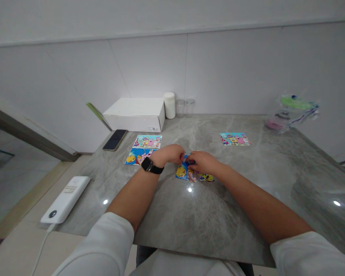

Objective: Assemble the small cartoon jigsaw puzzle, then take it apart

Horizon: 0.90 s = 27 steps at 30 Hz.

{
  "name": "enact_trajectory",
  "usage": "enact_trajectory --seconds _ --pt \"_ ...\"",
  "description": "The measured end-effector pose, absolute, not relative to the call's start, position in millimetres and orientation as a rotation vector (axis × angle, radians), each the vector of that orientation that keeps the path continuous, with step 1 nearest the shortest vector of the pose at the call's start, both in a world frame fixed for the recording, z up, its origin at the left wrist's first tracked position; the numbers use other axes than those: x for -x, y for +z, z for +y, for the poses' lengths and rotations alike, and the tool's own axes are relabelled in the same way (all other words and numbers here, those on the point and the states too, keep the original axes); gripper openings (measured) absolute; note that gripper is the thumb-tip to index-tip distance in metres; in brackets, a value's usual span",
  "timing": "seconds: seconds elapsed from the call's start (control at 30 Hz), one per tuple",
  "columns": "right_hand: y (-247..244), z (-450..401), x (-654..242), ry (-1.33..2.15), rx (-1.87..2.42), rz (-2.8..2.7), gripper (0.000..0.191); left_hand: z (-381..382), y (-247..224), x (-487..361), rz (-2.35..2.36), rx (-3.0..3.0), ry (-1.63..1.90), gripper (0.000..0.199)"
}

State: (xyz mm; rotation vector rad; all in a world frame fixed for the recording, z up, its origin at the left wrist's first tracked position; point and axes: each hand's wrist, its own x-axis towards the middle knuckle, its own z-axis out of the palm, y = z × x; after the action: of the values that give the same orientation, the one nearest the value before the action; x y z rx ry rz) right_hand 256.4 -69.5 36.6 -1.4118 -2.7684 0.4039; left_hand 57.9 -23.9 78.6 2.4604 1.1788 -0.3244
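Small printed cartoon puzzle pieces (181,172) lie partly joined on the table in front of me, with uneven lower edges. My left hand (174,153), with a black watch on the wrist, is pinched at their upper left edge. From the right, my right hand (202,161) has its fingers closed on a dark blue piece at the top of the group. The fingertips of both hands nearly meet and hide part of the pieces. A yellow-and-black part (206,177) shows below my right hand.
Left of my hands lie a cartoon picture card (147,141) and a blue one (135,157). Another card (235,139) is at right. Behind stand a white box (135,111), white canister (169,105) and two glasses (185,108). A phone (115,140), power bank (66,199) and plastic bag (290,113) flank them.
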Motion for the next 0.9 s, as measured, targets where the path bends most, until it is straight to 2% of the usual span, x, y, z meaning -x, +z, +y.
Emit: enact_trajectory --seconds 0.17,0.27,0.4,0.53,0.73,0.9 --pt "37 -70 -255 0.539 1.378 -2.675 0.021 -23 87 -50 1.099 -2.456 -0.243 0.015" --pt "37 -71 -254 0.733 1.379 -2.572 0.015 -22 87 -49 1.039 -2.439 -0.224 0.016" --pt "38 -72 -256 1.076 1.317 -2.405 0.015 -20 84 -48 1.026 -2.397 -0.229 0.017" --pt "35 -69 -258 1.240 1.263 -2.321 0.014 -17 81 -45 1.004 -2.337 -0.251 0.015" --pt "29 -61 -261 1.024 1.397 -2.318 0.016 -16 76 -43 1.006 -2.194 -0.335 0.013" --pt "35 -62 -263 1.028 1.385 -2.342 0.015 -17 77 -44 1.069 -2.314 -0.297 0.023"
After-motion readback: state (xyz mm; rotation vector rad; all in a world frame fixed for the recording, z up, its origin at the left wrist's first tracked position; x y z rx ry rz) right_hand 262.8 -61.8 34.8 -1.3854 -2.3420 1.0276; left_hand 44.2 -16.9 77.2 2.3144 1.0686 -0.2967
